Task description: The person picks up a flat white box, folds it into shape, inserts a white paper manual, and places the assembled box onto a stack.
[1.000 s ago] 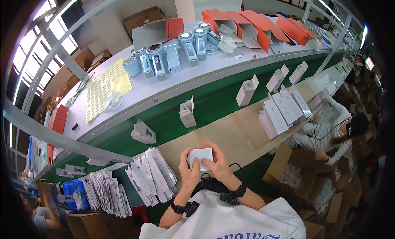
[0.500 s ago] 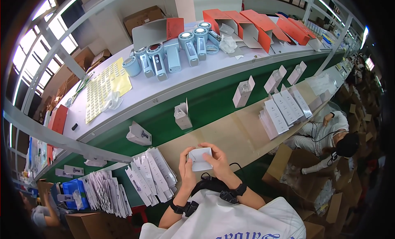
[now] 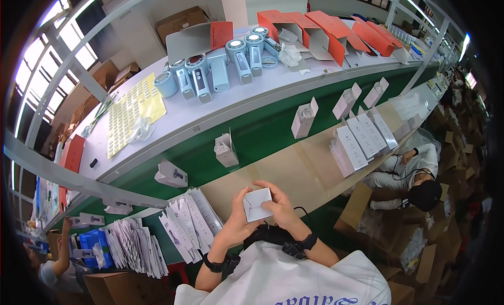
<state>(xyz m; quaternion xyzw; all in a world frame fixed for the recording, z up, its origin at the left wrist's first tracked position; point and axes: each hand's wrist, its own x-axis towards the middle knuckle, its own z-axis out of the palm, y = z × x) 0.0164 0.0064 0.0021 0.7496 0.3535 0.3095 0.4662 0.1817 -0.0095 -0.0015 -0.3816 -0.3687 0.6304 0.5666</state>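
A white paper carton [image 3: 256, 206] is held up in front of my chest, its end facing me and its inside or folded flaps showing pale. My left hand [image 3: 235, 221] grips its left side, fingers wrapped round it. My right hand [image 3: 284, 211] holds the opposite side, with the thumb pressed at the carton's right edge. To the left of my hands, a row of flattened-looking white cartons [image 3: 191, 223] leans together on the near surface. Beyond my hands runs a tan board [image 3: 278, 174] beside a green belt [image 3: 262, 138].
Open-topped white cartons [image 3: 226, 151] stand spaced along the belt. More white cartons [image 3: 357, 145] are grouped at the right. Blue handheld devices [image 3: 199, 82] and red boxes [image 3: 315, 29] sit on the far bench. A co-worker [image 3: 420, 174] is beside brown boxes [image 3: 362, 216] on the right.
The cartons along the belt have shifted slightly left. My left forearm has swung a little left, and the carton has tilted in my hands. The co-worker at right has bent lower.
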